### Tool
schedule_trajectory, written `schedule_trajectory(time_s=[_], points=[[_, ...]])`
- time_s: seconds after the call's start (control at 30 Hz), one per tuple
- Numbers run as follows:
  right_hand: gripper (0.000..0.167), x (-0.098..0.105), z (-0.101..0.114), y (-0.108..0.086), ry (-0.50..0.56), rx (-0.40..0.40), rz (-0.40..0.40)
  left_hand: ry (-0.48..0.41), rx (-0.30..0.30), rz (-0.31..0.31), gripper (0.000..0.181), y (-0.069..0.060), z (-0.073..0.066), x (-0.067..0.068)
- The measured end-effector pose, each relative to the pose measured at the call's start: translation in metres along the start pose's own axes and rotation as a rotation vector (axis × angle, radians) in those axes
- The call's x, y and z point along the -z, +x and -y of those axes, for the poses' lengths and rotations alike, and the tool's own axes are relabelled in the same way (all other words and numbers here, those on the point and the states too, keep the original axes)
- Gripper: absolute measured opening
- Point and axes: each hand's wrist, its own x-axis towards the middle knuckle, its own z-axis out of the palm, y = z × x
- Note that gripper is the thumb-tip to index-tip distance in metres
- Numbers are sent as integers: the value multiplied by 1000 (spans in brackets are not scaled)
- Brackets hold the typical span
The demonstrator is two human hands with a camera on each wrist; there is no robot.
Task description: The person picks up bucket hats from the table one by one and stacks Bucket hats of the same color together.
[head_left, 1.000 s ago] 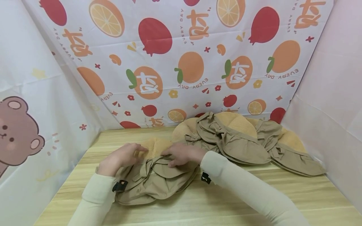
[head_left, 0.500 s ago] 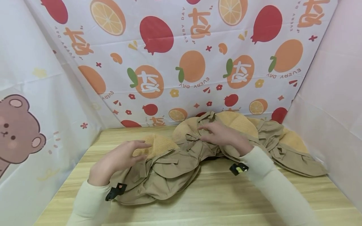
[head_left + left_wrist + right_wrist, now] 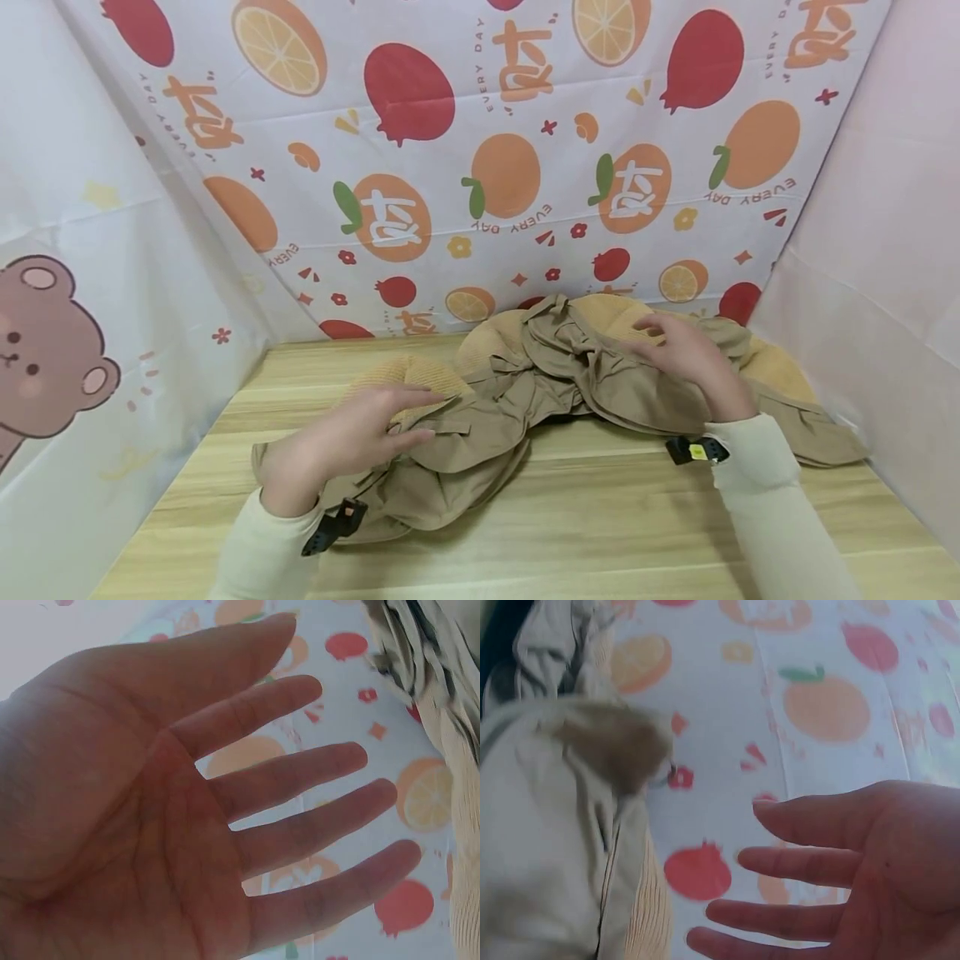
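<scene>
Sun hats with yellowish woven crowns and khaki cloth brims tied in bows lie in a row on the table. My left hand [image 3: 348,437] is over the leftmost hat [image 3: 480,433], fingers extended and apart; in the left wrist view the palm [image 3: 150,825] holds nothing. Above the right part of the large middle hat [image 3: 645,396] is my right hand [image 3: 690,354], its fingers loosely bent. Nothing lies in the right palm [image 3: 915,862] in the right wrist view, and the hat cloth [image 3: 547,825] is apart from its fingertips. Whether either hand touches cloth in the head view, I cannot tell.
Another hat [image 3: 813,429] lies at the right end, near the right white wall [image 3: 870,333]. A fruit-print curtain [image 3: 465,108] hangs behind the hats. Bare wood shows along the front of the table [image 3: 585,517].
My right hand has left the leftmost hat and travelled right across the middle hats. My left hand first drew back slightly, then shifted right over the leftmost hat. The hats have barely moved.
</scene>
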Motion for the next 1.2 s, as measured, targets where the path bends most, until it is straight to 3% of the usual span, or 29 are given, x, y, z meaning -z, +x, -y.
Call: schedule_trajectory(time_s=[0.23, 0.5, 0.67, 1.0, 1.2], points=[[54, 0, -35, -7, 23, -75, -31, -37, -76, 36, 45, 8, -21, -10], [61, -2, -56, -1, 21, -149, -33, -33, -81, 66, 46, 9, -32, -21], [66, -6, -70, 2, 44, -152, -30, -22, -73, 66, 46, 7, -35, -22], [70, -12, -85, 5, 121, -207, 53, -5, -75, 55, 44, 7, -35, -21], [55, -11, -89, 3, 153, -232, 30, -8, -81, 61, 44, 7, -35, -21]])
